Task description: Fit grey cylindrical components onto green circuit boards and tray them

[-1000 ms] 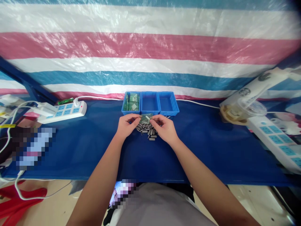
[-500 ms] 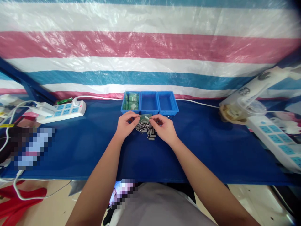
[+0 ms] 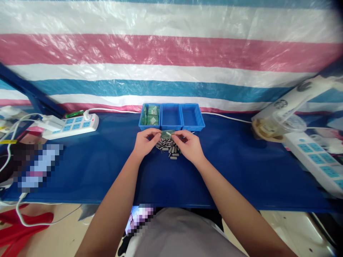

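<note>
A small green circuit board [image 3: 167, 134] is pinched at its left end by my left hand [image 3: 144, 143] and at its right end by my right hand [image 3: 188, 145]. Both hands hover just above a pile of several small dark metal cylinders [image 3: 169, 148] on the blue table [image 3: 93, 167]. Right behind the hands stand three joined blue bins [image 3: 171, 117]. The left bin holds more green boards [image 3: 150, 115]. The middle and right bins look empty.
A white power strip [image 3: 71, 125] with a plugged cable lies at the left. At the right a plastic cup [image 3: 278, 125] stands by a second power strip [image 3: 316, 160]. A striped tarp [image 3: 171, 60] hangs behind the table.
The hands and the board between them have barely shifted, and the board now looks thinner and more edge-on. The view has drifted slightly.
</note>
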`<state>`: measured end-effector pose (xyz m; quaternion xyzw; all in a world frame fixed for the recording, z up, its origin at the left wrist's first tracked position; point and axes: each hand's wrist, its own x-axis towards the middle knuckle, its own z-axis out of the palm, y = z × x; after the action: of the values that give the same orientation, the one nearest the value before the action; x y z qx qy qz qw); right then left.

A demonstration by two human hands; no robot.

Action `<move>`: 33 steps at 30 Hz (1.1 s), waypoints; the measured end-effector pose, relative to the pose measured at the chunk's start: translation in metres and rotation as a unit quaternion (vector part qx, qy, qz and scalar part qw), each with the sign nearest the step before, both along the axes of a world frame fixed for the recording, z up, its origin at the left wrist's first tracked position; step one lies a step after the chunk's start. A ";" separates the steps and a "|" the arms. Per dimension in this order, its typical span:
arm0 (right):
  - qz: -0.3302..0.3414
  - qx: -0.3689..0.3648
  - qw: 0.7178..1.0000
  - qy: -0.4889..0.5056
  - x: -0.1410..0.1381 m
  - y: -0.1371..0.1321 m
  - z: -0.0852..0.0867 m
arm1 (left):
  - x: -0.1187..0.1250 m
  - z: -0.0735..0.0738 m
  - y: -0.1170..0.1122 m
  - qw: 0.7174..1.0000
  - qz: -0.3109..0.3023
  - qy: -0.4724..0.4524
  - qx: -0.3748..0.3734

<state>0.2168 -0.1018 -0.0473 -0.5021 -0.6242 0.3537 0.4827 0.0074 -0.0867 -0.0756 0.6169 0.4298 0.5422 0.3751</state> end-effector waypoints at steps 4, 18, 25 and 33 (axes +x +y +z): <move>0.021 -0.058 0.994 0.091 0.000 0.002 -0.001 | 0.001 0.004 -0.001 0.999 -0.035 -0.039 -0.015; 0.014 -0.071 0.987 0.143 -0.002 0.001 0.004 | 0.003 0.009 -0.002 0.999 0.011 -0.003 0.034; 0.000 -0.011 0.997 0.074 -0.002 0.000 -0.001 | 0.007 0.007 -0.001 0.998 0.031 0.012 0.061; 0.004 -0.018 0.997 0.078 -0.002 0.003 -0.006 | 0.009 0.011 -0.001 0.997 0.048 0.034 0.051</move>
<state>0.2149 -0.0989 -0.0538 -0.4790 -0.5806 0.4047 0.5193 0.0166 -0.0880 -0.0647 0.6323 0.4430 0.5594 0.3017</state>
